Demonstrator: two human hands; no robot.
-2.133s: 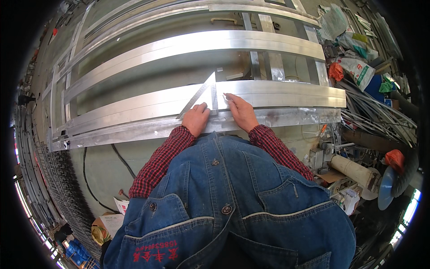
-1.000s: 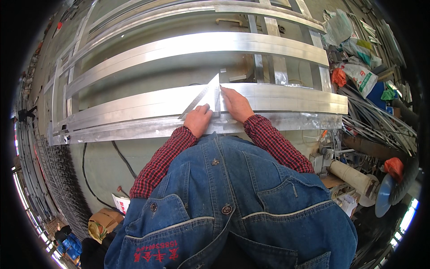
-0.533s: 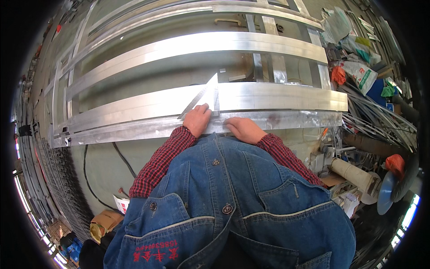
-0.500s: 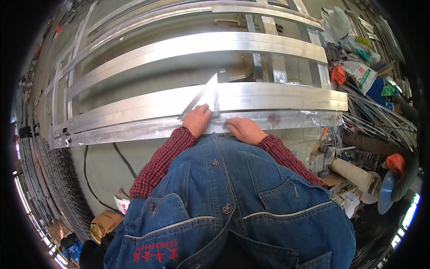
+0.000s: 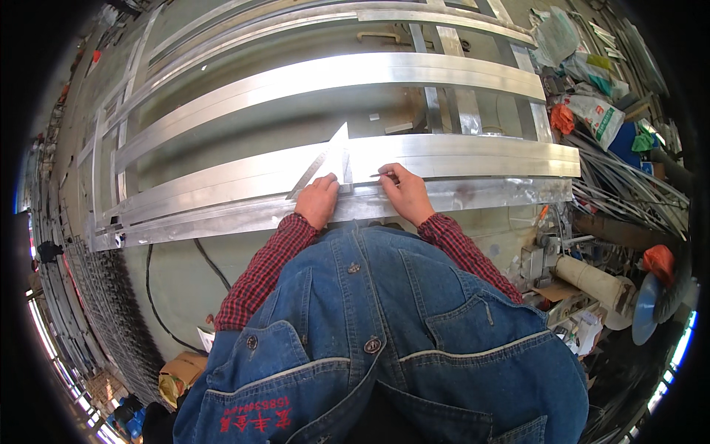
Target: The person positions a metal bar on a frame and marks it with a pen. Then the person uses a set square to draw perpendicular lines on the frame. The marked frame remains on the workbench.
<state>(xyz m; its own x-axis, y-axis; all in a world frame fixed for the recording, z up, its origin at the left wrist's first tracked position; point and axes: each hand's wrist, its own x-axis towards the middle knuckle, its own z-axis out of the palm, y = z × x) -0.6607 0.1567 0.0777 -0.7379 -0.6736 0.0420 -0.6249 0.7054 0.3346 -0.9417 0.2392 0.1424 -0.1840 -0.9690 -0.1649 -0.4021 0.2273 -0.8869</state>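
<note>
A metal set square lies across the near wide aluminium bar, its pointed corner toward the far side. My left hand grips the square's near edge, fingers curled over it and pressing it to the bar. Just right of the square, my right hand is closed in a pinch over the bar. A thin, dark, pointed tool sticks out leftward from its fingertips; most of it is hidden by the fingers. Closest to my body runs a second, duller metal bar, below both hands.
Farther off, another wide aluminium bar lies across the metal frame. Long thin metal strips and plastic bags are heaped at the right. A cylindrical machine part stands near right. Dark cables hang at the left.
My right hand has risen from the near bar onto the wide bar, its fingers now pinched round a thin tool. The set square and my left hand have shifted slightly left.
</note>
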